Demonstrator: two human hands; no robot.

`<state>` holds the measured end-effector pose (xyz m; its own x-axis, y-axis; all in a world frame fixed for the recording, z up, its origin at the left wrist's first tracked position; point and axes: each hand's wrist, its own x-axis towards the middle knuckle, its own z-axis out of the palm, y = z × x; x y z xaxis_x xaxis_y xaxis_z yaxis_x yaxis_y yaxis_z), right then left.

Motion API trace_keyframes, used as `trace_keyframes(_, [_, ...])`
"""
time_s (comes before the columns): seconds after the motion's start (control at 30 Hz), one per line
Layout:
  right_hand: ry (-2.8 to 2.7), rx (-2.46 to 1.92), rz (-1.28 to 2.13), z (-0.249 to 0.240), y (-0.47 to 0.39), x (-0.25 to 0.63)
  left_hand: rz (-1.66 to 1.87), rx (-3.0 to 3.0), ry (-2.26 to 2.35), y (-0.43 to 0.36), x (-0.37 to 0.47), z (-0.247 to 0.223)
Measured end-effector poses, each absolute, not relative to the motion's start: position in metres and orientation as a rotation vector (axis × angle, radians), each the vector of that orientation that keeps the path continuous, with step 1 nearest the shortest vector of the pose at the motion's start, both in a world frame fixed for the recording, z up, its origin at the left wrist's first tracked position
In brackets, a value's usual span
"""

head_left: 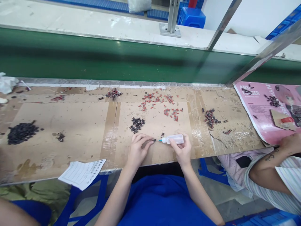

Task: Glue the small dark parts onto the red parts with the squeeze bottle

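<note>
Left hand (140, 147) pinches a small dark part (154, 140) in its fingertips; right hand (182, 147) grips a clear bottle (172, 139), teal tip (160, 141) pointing at the part, near it. To do it well, likely: steady pinch, tip lined up, light squeeze, fingers out of the tip's path. Cardboard-covered table (77, 119), stained, taped; black pile (137, 125) just beyond the left hand, red-and-black pieces (169, 99) farther back. Room: green panel (117, 59) behind, blue stool (191, 17), co-worker's arm (270, 169) at right.
</note>
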<state>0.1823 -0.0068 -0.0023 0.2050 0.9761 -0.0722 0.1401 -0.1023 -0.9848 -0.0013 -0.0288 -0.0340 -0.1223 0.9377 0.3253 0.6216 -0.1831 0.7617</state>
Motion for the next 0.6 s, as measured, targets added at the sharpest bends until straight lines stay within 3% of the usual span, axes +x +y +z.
trace_keyframes(0.23, [-1.685, -1.635, 0.397, 0.005, -0.007, 0.206, 1.283, 1.703, 1.754, -0.03, 0.0, -0.034])
trace_keyframes(0.43, [-1.757, -1.718, 0.442, 0.012, 0.063, 0.214, 1.401, 1.458, 1.788, -0.037, 0.002, -0.026])
trace_keyframes(0.6, [-1.835, -1.965, 0.669, 0.02, 0.11, 0.199, 1.407, 1.378, 1.768, -0.043, 0.007, -0.02])
